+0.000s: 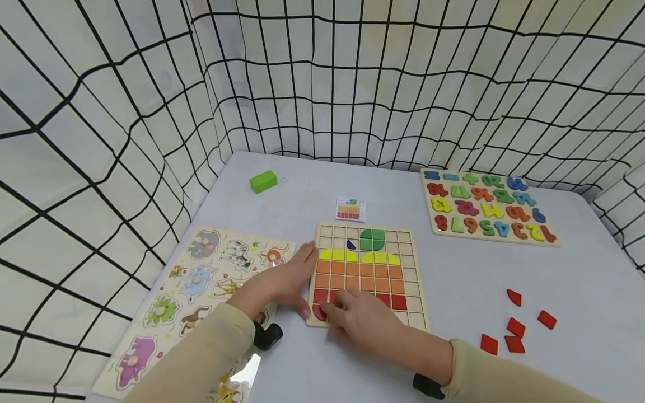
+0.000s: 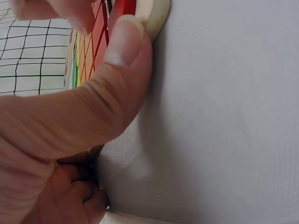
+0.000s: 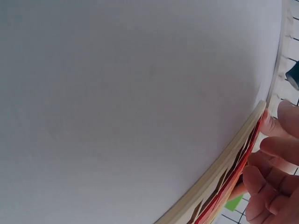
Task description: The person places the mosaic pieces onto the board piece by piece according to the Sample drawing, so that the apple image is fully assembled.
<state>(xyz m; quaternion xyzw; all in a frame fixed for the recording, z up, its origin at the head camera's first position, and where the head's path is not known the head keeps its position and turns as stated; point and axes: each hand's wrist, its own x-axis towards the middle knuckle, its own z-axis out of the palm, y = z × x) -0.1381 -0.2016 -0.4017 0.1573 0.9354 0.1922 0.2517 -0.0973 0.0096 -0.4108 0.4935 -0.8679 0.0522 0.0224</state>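
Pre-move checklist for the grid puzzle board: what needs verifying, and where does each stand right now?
1. Board steadied: ok. The left hand rests along the left edge of the puzzle board, thumb at its near corner.
2. Right hand on the bottom red row: ok, fingers lie on the red pieces there.
3. Piece in the right hand's grip: cannot tell, the fingers cover that spot.
4. Bottom row filled: not ok, empty cells show at its right end.
5. Spare pieces at hand: ok, five loose red pieces lie on the table to the right.
6. Pattern card in view: ok, just beyond the board.
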